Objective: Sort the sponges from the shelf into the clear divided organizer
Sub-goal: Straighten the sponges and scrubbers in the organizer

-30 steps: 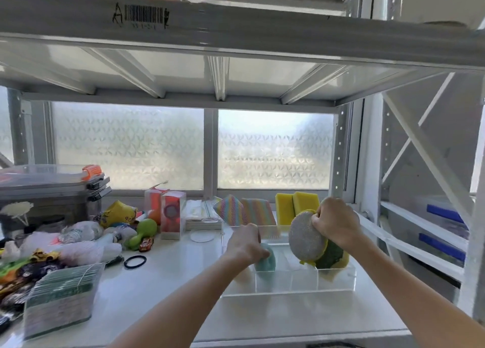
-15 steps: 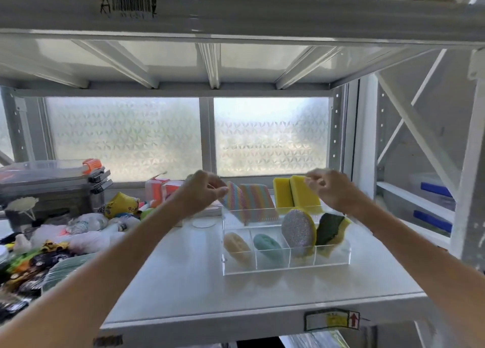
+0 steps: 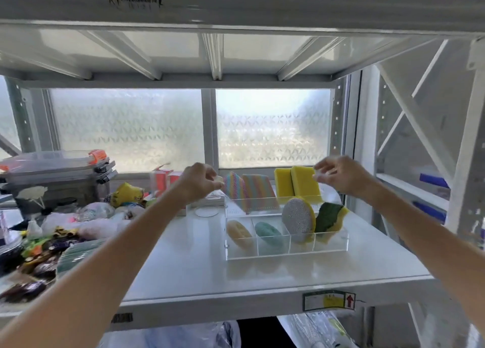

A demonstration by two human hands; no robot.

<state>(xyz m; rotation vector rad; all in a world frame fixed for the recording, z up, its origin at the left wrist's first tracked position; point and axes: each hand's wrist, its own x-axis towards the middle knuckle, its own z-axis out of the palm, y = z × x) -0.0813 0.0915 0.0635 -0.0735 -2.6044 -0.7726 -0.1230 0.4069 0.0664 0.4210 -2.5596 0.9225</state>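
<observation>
The clear divided organizer (image 3: 286, 253) stands on the white shelf. Its front compartments hold a beige oval sponge (image 3: 237, 233), a teal oval sponge (image 3: 268, 233), a grey round scrubber (image 3: 298, 217) and a green-and-yellow sponge (image 3: 331, 217). Rainbow striped sponges (image 3: 249, 193) and two yellow sponges (image 3: 296, 182) stand upright in the back. My left hand (image 3: 198, 181) hovers at the rainbow sponge's upper left edge, fingers curled together, nothing visible in them. My right hand (image 3: 339, 175) is at the yellow sponge's upper right corner, fingers loosely apart.
A heap of toys and bags (image 3: 65, 224) covers the shelf's left side, with a lidded plastic case (image 3: 55, 169) behind it. Red cartons (image 3: 164, 179) stand behind my left hand. A shelf beam (image 3: 236, 4) runs overhead, and a white upright post (image 3: 469, 164) stands at the right.
One second ago my hands were down in the front compartments with the teal sponge and round scrubber. Both let go and rose to the back sponges. The view has pulled back.
</observation>
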